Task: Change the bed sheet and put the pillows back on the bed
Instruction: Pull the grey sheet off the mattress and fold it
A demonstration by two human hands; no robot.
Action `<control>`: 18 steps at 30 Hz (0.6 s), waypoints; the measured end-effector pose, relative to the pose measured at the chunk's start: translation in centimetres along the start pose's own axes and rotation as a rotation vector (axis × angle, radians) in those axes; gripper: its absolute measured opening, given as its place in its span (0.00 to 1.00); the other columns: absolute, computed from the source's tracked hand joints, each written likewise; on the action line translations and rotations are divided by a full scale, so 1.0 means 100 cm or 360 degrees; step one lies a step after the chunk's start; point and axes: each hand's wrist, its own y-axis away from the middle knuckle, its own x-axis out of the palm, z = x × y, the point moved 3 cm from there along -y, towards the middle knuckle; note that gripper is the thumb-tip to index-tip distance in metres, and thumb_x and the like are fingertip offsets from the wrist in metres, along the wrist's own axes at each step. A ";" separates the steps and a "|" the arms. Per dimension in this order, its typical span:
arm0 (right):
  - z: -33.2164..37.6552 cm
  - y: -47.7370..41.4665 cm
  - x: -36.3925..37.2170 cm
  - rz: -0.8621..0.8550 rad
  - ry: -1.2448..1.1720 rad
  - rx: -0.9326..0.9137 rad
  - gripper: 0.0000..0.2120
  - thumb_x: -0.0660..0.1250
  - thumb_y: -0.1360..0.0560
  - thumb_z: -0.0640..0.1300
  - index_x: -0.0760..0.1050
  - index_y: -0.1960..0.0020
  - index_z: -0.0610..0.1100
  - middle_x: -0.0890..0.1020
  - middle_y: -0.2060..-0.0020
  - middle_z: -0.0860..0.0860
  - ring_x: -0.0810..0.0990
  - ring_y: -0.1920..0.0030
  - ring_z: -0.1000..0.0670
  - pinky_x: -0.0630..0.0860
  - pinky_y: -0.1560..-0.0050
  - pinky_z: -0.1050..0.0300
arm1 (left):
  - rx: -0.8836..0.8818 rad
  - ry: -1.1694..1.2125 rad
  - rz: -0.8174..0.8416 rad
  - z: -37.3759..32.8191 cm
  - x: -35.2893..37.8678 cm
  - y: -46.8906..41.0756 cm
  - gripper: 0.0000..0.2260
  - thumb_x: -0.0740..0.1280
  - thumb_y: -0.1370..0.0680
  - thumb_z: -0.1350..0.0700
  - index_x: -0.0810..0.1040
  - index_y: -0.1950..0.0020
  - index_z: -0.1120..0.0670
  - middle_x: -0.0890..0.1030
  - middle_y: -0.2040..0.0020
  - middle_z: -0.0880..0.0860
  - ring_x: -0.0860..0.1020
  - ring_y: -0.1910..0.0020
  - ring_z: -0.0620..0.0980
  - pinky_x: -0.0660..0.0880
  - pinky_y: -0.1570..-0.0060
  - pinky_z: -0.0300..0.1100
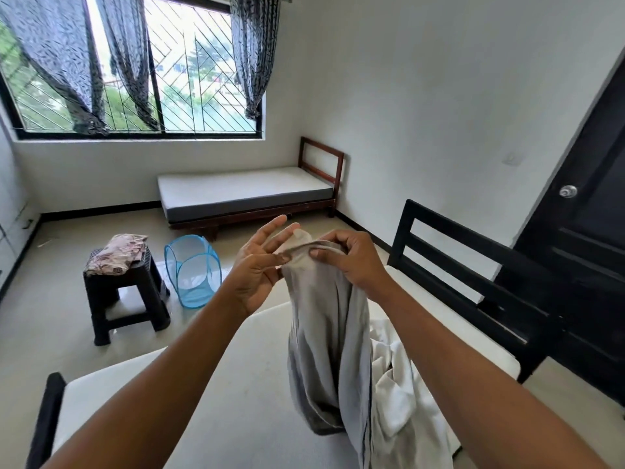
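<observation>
A grey bed sheet [324,319] hangs bunched from both my hands above the bare white mattress [209,401] of the near bed. My right hand [348,257] grips the sheet's top edge, fingers curled over it. My left hand [260,265] pinches the same edge with thumb and forefinger while its other fingers are spread. The sheet's lower part lies crumpled and whiter [406,394] on the mattress at the right. The bed's black headboard [473,265] stands at the right. No pillow is in view.
A black plastic stool [125,299] with a folded floral cloth [118,253] stands on the floor at the left, next to a blue mesh hamper [191,269]. A second bed with a bare mattress [243,189] is under the window. A dark door [581,238] is at the right.
</observation>
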 end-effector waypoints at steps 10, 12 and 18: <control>-0.005 0.009 -0.041 0.0042 -0.0027 0.0107 0.09 0.80 0.28 0.45 0.84 0.53 0.43 0.83 0.61 0.50 0.80 0.58 0.52 0.76 0.55 0.55 | 0.0553 -0.1384 -0.0219 0.022 0.032 -0.029 0.14 0.77 0.26 0.62 0.86 0.49 0.42 0.86 0.54 0.41 0.82 0.53 0.46 0.82 0.53 0.46; -0.008 0.011 -0.052 -0.0038 -0.0045 0.0095 0.09 0.80 0.28 0.47 0.85 0.51 0.43 0.84 0.59 0.46 0.81 0.57 0.51 0.76 0.53 0.53 | 0.0524 -0.1395 -0.0197 0.022 0.036 -0.037 0.11 0.75 0.25 0.63 0.87 0.53 0.46 0.86 0.57 0.44 0.83 0.55 0.46 0.82 0.53 0.47; -0.008 0.013 -0.068 -0.0170 0.0059 0.0008 0.07 0.75 0.23 0.46 0.86 0.49 0.43 0.86 0.57 0.51 0.83 0.55 0.52 0.78 0.50 0.54 | 0.0243 -0.0907 0.0186 0.024 0.062 -0.044 0.08 0.68 0.20 0.66 0.86 0.48 0.56 0.86 0.54 0.53 0.83 0.55 0.52 0.81 0.58 0.47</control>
